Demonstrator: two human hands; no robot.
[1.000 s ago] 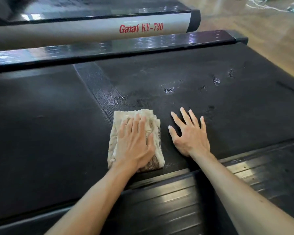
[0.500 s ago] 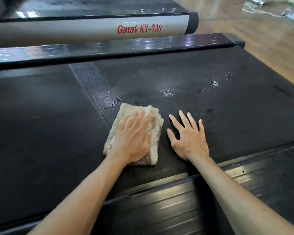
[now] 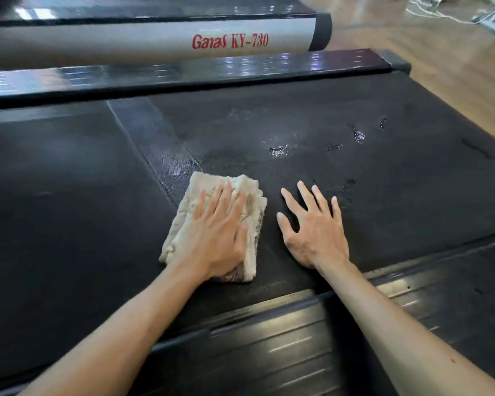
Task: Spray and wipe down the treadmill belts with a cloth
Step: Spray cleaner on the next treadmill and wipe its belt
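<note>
My left hand (image 3: 217, 238) presses flat on the cloth (image 3: 252, 224); the wet spray patches (image 3: 277, 151), apparently unwiped, lie ahead-right, nearer my flat, empty right hand (image 3: 312, 230).

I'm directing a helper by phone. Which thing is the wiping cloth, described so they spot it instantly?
Look at the wide black treadmill belt below the rail marked Ganas KY-730. Near its front edge two hands lie flat; the cloth is under the left hand. It is the only pale, folded, fuzzy thing on the dark belt.
</note>
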